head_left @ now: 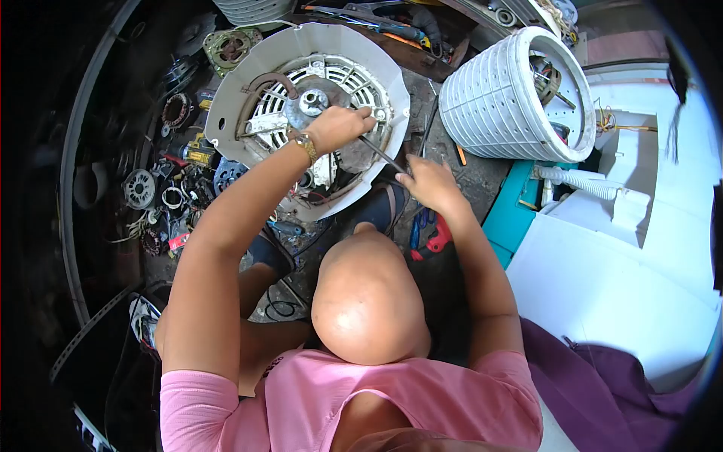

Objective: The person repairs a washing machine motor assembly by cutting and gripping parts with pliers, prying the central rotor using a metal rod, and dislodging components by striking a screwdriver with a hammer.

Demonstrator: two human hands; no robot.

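A round, pale machine housing lies in front of my knee, with a slotted white frame and a metal hub inside. My left hand rests over the housing beside the hub, fingers curled round the upper end of a dark metal rod. The rod slants down to the right across the rim. At its lower end, my right hand is closed round it. Whatever the upper tip of the rod touches is hidden under my left hand.
A perforated white drum lies at the right, beside a white appliance body with a ribbed hose. Motor parts and a yellow drill litter the left floor. A red-handled tool lies near my right forearm.
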